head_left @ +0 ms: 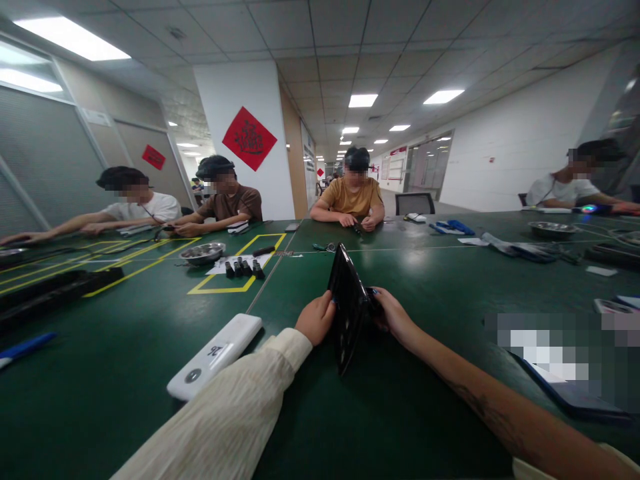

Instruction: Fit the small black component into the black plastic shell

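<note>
A thin, glossy black panel (pixel 346 320) stands tilted on edge just above or on the green table, in the middle of the view; I cannot tell whether its lower corner touches the table. My left hand (pixel 316 319) grips its left side, thumb near the surface and the other fingers mostly hidden. On the far right side, my right hand (pixel 393 313) is closed round a dark part at the panel's back, which may belong to it or be a separate piece. A white power bank (pixel 215 357) with a number display lies left of my left forearm.
The green table (pixel 150 373) carries a metal bowl (pixel 203 253), several small black cylinders (pixel 245 268) on paper, and a long black tray (pixel 60 283). A tablet-like device (pixel 570 380) lies at right. Across the table, a person (pixel 353 193) handles a small dark item.
</note>
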Demonstrator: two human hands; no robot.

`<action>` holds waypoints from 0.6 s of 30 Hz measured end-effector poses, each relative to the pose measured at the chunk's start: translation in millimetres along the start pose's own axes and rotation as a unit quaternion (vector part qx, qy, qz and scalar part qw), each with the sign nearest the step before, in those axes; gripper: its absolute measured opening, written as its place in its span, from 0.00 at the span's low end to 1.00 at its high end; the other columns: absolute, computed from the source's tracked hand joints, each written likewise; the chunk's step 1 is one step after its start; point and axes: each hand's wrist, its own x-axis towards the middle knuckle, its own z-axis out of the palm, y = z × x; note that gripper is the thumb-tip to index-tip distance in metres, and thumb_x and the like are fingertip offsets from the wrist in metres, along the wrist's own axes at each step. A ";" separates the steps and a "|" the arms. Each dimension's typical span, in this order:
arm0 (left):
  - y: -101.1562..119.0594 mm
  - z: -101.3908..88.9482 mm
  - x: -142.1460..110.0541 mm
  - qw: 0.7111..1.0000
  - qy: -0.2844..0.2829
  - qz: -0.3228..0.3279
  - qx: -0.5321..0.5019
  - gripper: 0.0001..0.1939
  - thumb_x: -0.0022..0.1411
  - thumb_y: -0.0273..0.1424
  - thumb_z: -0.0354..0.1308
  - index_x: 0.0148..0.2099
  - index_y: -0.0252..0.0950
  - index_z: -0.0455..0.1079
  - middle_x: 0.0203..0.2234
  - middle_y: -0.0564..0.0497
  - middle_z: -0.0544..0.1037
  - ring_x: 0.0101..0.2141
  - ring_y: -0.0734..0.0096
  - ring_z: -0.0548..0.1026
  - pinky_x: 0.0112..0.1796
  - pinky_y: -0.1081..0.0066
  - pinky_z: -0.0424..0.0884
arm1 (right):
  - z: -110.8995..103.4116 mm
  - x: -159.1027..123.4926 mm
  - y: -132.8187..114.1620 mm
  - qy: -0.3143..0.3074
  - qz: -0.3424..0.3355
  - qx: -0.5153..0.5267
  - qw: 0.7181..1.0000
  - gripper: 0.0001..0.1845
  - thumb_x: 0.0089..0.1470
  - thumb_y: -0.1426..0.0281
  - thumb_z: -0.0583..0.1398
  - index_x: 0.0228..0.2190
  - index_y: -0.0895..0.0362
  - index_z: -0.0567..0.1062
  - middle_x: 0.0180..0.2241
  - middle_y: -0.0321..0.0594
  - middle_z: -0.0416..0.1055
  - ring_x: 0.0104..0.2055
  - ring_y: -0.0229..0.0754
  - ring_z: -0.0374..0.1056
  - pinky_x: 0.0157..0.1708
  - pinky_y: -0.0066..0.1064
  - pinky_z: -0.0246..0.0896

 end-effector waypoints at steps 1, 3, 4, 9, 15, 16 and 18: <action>0.1 0.0 -0.1 1.000 0.001 0.003 0.001 0.15 0.63 0.32 0.36 0.44 0.35 0.62 0.37 0.45 0.75 0.41 0.65 0.72 0.43 0.66 0.66 | 0.0 0.2 0.4 0.001 0.000 0.000 1.000 0.17 0.51 0.59 0.49 0.41 0.55 0.62 0.19 0.30 0.63 0.12 0.30 0.55 0.09 0.21 0.42; 0.7 -0.8 -0.4 1.000 0.002 0.008 -0.002 0.15 0.63 0.32 0.36 0.43 0.35 0.62 0.36 0.45 0.75 0.41 0.65 0.72 0.43 0.65 0.66 | -0.1 0.6 1.2 0.001 0.000 -0.002 1.000 0.18 0.51 0.59 0.49 0.41 0.55 0.63 0.19 0.31 0.63 0.12 0.30 0.55 0.09 0.21 0.42; 1.1 -1.3 -0.5 1.000 0.001 0.010 -0.003 0.15 0.62 0.32 0.36 0.43 0.35 0.62 0.36 0.45 0.75 0.41 0.65 0.72 0.43 0.65 0.66 | -0.1 0.7 1.5 0.001 0.002 -0.003 1.000 0.18 0.51 0.59 0.49 0.41 0.55 0.63 0.20 0.31 0.64 0.12 0.30 0.55 0.09 0.21 0.42; 2.3 -3.1 -1.0 1.000 -0.012 0.010 0.012 0.15 0.62 0.32 0.36 0.44 0.34 0.62 0.37 0.44 0.74 0.42 0.63 0.72 0.43 0.64 0.66 | -0.3 -0.1 -0.2 0.000 0.010 -0.009 1.000 0.19 0.52 0.58 0.49 0.43 0.55 0.63 0.21 0.31 0.64 0.12 0.30 0.55 0.09 0.21 0.42; 0.9 -2.5 -1.2 1.000 -0.010 0.008 0.012 0.15 0.62 0.32 0.36 0.45 0.35 0.62 0.37 0.45 0.74 0.42 0.65 0.71 0.44 0.65 0.65 | 1.0 -4.4 -6.5 -0.003 0.015 -0.005 1.000 0.18 0.52 0.59 0.49 0.42 0.55 0.62 0.22 0.31 0.65 0.12 0.29 0.55 0.09 0.21 0.42; 0.9 -2.7 -1.3 1.000 -0.010 0.008 0.010 0.15 0.62 0.32 0.37 0.45 0.35 0.62 0.37 0.46 0.74 0.42 0.65 0.71 0.44 0.65 0.65 | 1.2 -4.8 -6.7 -0.002 0.013 -0.004 1.000 0.18 0.52 0.59 0.49 0.42 0.55 0.62 0.22 0.31 0.65 0.12 0.29 0.55 0.09 0.21 0.42; 1.6 -3.4 -1.6 1.000 -0.013 0.005 0.006 0.15 0.62 0.32 0.37 0.45 0.35 0.62 0.38 0.45 0.74 0.42 0.65 0.71 0.44 0.65 0.65 | 1.5 -5.0 -6.3 -0.004 0.010 -0.002 1.000 0.18 0.52 0.59 0.49 0.42 0.55 0.62 0.22 0.32 0.65 0.12 0.29 0.56 0.09 0.21 0.42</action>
